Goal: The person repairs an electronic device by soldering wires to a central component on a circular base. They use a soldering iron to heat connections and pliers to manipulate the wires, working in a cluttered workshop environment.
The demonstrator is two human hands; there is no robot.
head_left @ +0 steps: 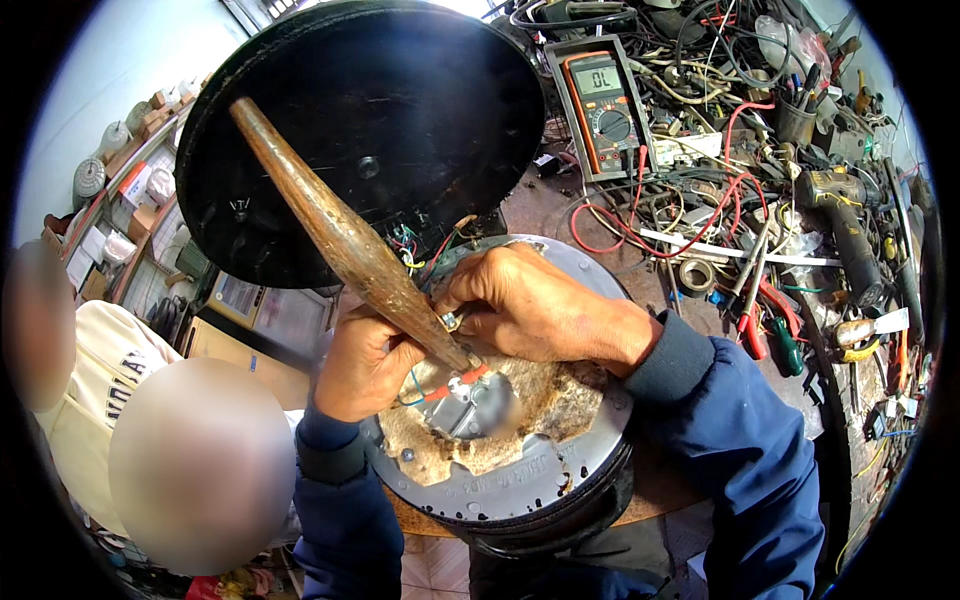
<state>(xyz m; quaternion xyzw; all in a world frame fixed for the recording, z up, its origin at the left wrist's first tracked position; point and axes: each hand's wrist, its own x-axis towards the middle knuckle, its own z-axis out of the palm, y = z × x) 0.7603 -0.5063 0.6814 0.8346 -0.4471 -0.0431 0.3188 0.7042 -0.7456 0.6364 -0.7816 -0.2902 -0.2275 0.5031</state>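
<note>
My left hand is closed behind the lower part of a tapered wooden stick; what its fingertips grip is hidden. My right hand pinches a small metal piece on the stick's other side. Both hands are over a round grey metal base lined with ragged tan insulation. In its middle, red-sleeved wires meet a white connector. The stick slants from this middle up in front of a large black round shell, tilted up behind the base. Thin coloured wires show between shell and base.
Right of the shell lies a multimeter with red leads. Tangled cables, a cordless drill, a tape roll and a green-handled tool crowd the bench. People in cream clothing are close on the left, before shelves.
</note>
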